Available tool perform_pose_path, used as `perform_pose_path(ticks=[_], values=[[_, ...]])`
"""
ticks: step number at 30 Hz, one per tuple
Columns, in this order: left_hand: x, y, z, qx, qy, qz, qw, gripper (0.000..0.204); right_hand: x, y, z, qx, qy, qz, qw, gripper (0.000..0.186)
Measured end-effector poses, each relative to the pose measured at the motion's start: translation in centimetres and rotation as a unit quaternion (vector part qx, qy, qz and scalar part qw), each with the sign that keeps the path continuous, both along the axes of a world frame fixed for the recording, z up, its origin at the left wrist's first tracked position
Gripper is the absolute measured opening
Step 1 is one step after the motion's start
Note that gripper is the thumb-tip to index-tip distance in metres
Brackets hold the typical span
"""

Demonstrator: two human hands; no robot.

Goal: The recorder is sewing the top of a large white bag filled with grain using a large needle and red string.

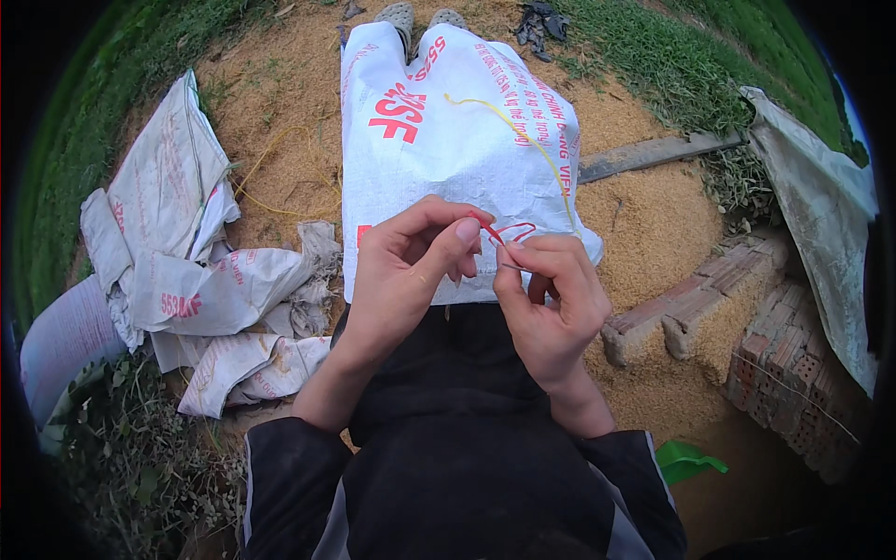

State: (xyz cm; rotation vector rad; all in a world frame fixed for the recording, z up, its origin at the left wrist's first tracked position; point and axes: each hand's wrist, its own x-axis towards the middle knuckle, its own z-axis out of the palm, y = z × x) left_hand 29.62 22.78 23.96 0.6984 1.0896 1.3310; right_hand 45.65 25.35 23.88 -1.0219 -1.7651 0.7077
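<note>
A white woven sack (439,154) with red print lies over my lap and legs. Above its near end, both hands are close together, pinching a thin red string (492,229). My left hand (401,266) grips it between thumb and forefinger. My right hand (558,294) is closed on the same string, and a small loop of it rises by the fingertips. A thin greyish sliver (513,269) sticks out beside the right thumb; I cannot tell what it is. A yellow string (523,135) lies loosely across the sack.
Several crumpled white sacks (173,196) lie at left beside a pale rounded bundle (70,336). Golden grain-like husks (649,229) cover the ground. At right are a grey plank (653,156), bricks (793,373) and a grey sheet (821,205). Something green (686,461) lies near my right sleeve.
</note>
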Motion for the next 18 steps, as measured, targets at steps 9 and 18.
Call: perform_pose_path(ticks=[9, 18], values=[[0.4, -0.1, 0.5, 0.012, 0.025, 0.017, 0.999, 0.016, 0.1, 0.1, 0.8, -0.082, 0.019, 0.040, 0.996, 0.020], [0.2, -0.1, 0.3, 0.117, 0.297, 0.006, 0.948, 0.009, 0.5, 1.4, 1.5, -0.138, 0.038, 0.066, 0.988, 0.013]])
